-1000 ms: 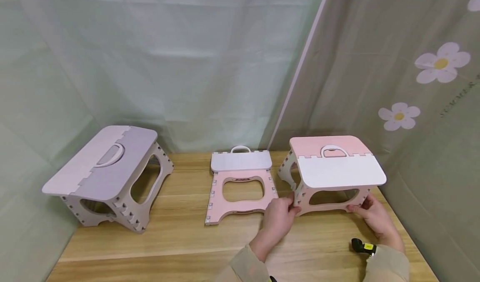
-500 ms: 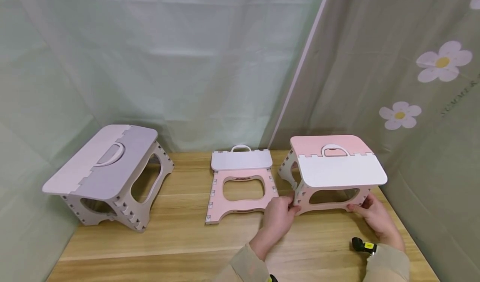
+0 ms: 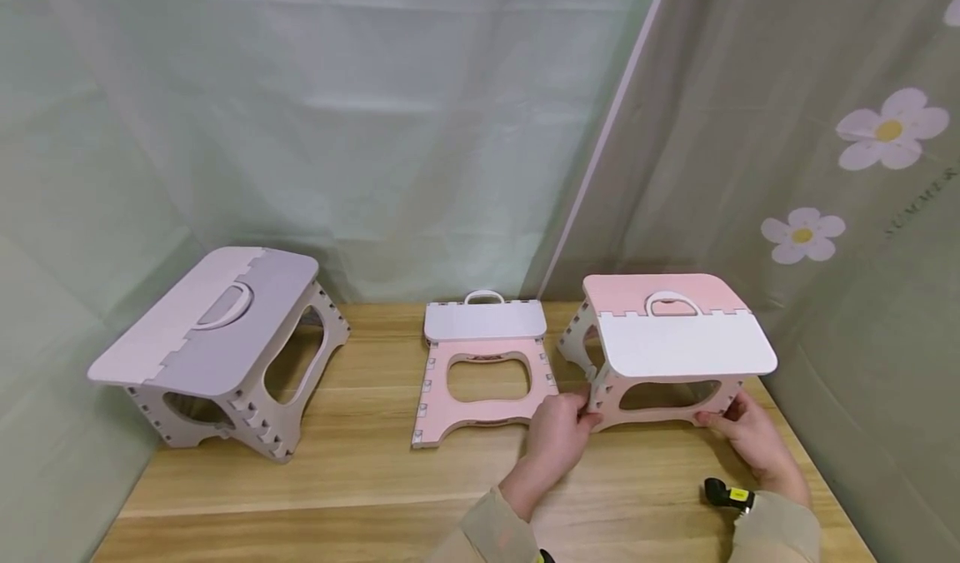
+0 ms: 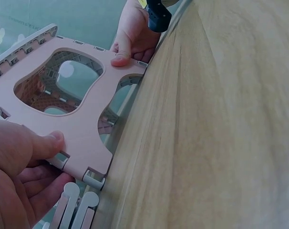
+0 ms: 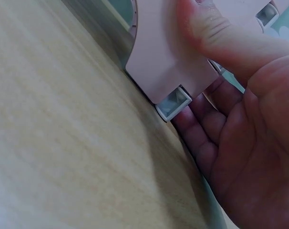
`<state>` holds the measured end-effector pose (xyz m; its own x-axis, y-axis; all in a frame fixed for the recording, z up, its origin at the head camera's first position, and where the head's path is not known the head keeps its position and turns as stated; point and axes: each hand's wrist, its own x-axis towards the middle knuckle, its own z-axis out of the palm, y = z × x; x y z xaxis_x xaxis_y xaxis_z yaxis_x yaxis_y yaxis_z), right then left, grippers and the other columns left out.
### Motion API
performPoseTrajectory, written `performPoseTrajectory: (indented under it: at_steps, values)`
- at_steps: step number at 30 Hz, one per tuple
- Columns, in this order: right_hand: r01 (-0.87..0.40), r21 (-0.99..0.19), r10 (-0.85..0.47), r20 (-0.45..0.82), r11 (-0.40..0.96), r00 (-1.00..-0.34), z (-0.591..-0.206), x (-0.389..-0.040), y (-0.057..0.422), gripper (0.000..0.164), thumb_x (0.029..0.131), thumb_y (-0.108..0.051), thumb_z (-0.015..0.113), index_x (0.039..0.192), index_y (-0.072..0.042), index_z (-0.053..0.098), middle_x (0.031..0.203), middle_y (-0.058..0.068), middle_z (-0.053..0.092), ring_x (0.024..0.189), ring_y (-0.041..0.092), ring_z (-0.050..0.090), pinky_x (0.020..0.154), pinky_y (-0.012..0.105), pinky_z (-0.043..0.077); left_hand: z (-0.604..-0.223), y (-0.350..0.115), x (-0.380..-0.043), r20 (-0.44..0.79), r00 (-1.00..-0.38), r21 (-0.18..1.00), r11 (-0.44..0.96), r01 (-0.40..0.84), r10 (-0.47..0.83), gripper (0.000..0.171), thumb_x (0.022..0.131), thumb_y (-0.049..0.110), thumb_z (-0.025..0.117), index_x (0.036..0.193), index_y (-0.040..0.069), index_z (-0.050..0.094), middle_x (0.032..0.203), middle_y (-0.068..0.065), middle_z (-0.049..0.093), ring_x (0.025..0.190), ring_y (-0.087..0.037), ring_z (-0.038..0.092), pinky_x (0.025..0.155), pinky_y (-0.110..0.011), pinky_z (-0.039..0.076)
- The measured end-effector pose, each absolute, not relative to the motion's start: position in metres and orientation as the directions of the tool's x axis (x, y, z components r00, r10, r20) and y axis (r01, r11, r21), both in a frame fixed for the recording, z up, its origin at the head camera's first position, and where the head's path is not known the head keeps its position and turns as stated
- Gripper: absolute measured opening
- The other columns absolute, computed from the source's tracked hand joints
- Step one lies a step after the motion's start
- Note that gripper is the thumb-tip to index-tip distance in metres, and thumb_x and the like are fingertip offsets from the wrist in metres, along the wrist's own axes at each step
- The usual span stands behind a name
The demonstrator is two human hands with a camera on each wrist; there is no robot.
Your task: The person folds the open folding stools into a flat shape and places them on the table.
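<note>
A pink-and-white folding stool [image 3: 682, 342] stands unfolded at the right of the table, its white arched carry handle on top. My left hand [image 3: 553, 436] grips its near left leg low down, thumb on the pink front panel [image 4: 92, 114]. With my right hand [image 3: 756, 440] I hold the near right leg. In the right wrist view, the thumb lies on the pink face and the fingers curl behind the leg [image 5: 159, 57]. Left of my left hand lies a second pink-and-white folding stool [image 3: 480, 413], folded flat; my hand overlaps its corner.
A grey-and-pale folding stool [image 3: 217, 330] stands unfolded at the table's left. The wooden table [image 3: 360, 496] meets pale green curtains [image 3: 420, 171] behind and at both sides. A black wrist-camera mount [image 3: 723, 493] sits at my right sleeve.
</note>
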<state>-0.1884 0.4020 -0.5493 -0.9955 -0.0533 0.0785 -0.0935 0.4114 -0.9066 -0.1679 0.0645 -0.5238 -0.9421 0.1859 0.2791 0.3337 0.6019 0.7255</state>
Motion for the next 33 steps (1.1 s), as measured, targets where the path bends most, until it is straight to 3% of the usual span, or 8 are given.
performPoseTrajectory:
  at_steps: [14,33]
  values:
    - [-0.109,-0.907,-0.057,0.094,0.407,-0.994,-0.5488,-0.1881,0.4006,0.045,0.100,0.002,0.073,0.136,0.012,0.049,0.107,-0.010,0.067,0.095,0.002,0.060,0.080,0.019,0.049,-0.5210,0.0646,-0.1671,0.278,-0.943,0.715,0.616,0.331,0.185,0.012,0.095,0.023,0.083,0.088,0.018,0.077,0.084,0.007,0.077,0.069,-0.003,0.060,0.058,-0.024,0.045]
    - [-0.103,-0.893,-0.076,0.077,0.438,-0.994,-0.5441,-0.1879,0.3980,0.043,0.101,-0.001,0.073,0.136,0.010,0.050,0.105,-0.012,0.065,0.094,0.003,0.058,0.079,0.019,0.047,-0.5236,0.0648,-0.1686,0.281,-0.942,0.692,0.641,0.332,0.185,0.006,0.096,0.024,0.083,0.097,0.018,0.081,0.091,0.005,0.079,0.075,-0.008,0.068,0.061,-0.028,0.049]
